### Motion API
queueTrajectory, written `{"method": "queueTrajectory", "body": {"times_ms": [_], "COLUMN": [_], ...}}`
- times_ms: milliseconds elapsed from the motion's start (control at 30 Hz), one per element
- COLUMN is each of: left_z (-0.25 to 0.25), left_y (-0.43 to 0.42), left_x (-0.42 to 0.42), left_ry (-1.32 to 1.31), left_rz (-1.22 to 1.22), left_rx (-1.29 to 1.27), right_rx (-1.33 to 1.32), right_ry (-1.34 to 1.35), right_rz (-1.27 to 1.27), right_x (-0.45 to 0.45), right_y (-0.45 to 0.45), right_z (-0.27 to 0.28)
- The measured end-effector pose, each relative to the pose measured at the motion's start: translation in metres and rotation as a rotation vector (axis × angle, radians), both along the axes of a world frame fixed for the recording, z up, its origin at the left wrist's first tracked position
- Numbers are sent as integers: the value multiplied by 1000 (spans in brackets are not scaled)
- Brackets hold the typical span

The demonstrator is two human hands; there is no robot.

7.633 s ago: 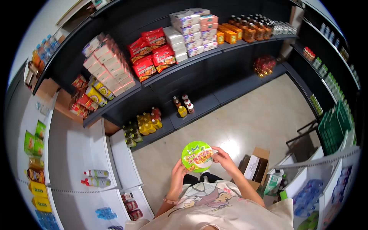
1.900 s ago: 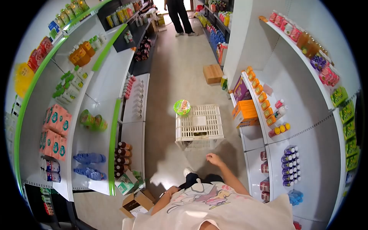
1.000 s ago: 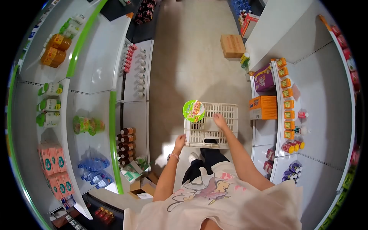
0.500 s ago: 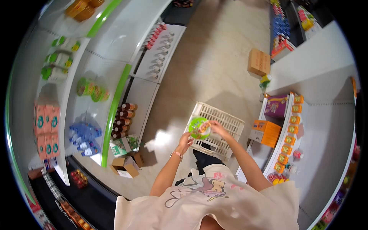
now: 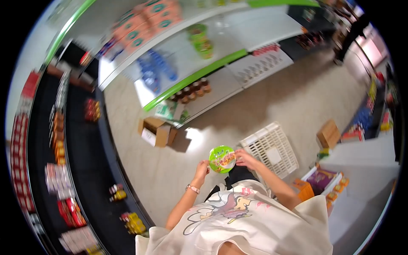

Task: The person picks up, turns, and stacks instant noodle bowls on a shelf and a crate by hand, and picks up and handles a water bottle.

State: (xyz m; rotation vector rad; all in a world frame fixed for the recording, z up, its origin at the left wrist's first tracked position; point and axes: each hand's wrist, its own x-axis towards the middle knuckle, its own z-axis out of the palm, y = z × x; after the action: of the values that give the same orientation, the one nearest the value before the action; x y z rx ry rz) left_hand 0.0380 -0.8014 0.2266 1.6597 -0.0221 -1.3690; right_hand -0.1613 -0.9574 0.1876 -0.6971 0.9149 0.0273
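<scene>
A round green instant noodle bowl (image 5: 222, 159) is held level in front of my body, with its printed lid facing up. My left hand (image 5: 202, 169) grips its left rim, fingers closed. On the opposite side, my right hand (image 5: 245, 158) pinches the right edge of the same bowl. Beyond my right hand, a cream slatted plastic crate (image 5: 276, 131) rests on the floor. Two similar green tubs (image 5: 200, 42) stand on the white shelf at the upper left.
An open cardboard box (image 5: 156, 132) lies on the floor by the white shelving (image 5: 263, 25). A closed carton (image 5: 328, 134) stands to the right. Dark shelves (image 5: 89, 157) with packets run along the left. An orange box (image 5: 302, 190) sits on the right shelf.
My view has turned left, bringing the dark shelves into fuller view. Both hands still hold the bowl, which is now left of the crate rather than above it.
</scene>
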Motion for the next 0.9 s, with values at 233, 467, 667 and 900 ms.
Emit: {"method": "queueTrajectory", "body": {"times_ms": [233, 467, 667, 900], "left_z": [102, 121, 120, 134], "left_y": [201, 402, 501, 563], "left_x": [29, -12, -53, -33], "left_ry": [21, -175, -89, -74], "left_rz": [561, 873, 1195, 1517], "left_rx": [-349, -274, -216, -427], "right_rx": [-265, -259, -40, 142], "right_ry": [-318, -313, -209, -441], "right_rz": [543, 798, 962, 1206], "right_x": [153, 220, 234, 306], "right_y": [92, 304, 416, 493], "right_z": [154, 139, 135, 160]}}
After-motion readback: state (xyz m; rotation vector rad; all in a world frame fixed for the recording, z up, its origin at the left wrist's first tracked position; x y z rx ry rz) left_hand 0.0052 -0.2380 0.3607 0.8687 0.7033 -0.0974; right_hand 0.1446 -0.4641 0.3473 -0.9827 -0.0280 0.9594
